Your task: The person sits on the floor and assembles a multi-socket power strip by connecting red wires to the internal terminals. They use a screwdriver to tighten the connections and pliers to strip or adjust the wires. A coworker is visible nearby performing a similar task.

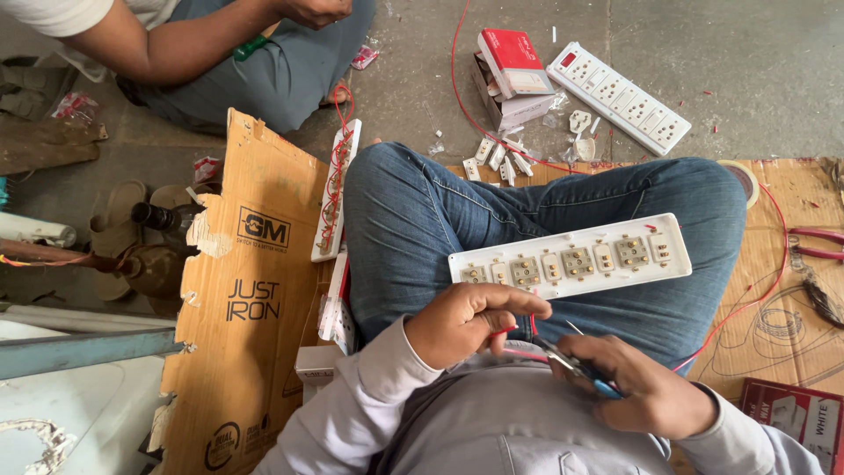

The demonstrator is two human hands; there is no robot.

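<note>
A: Red insulated wire (525, 327), item one: pinched between thumb and forefinger of my left hand (466, 324), fingers closed on it, close to my chest above my lap.

B: Item two?

A: Small cutters with blue handles (580, 369), held in my right hand (646, 394), fingers wrapped shut around the handles. Tips sit just beside the wire end.

B: Item three, the board?

A: White switch-and-socket plate (570, 258), face down across my jeans-clad knee (422, 220), brass terminals showing upward. Neither hand touches it.

B: Surroundings?

A: Cardboard sheet (255, 264) under me on the floor. Finished white power strip (620, 95) and a red-and-white box (512, 66) lie beyond my knee, loose white switch parts (501, 158) between them and my leg. Red-handled pliers (813, 242) off to my right. Second wired plate (334, 189) leans beside my left knee. Another person's arm (176, 44) shows at top left.

B: Handling note for the step?

A: My judgement: keep the pinch close to the wire end so it stays stiff, close the cutters lightly to score only the insulation, and pull straight so no copper strands get nicked.
</note>
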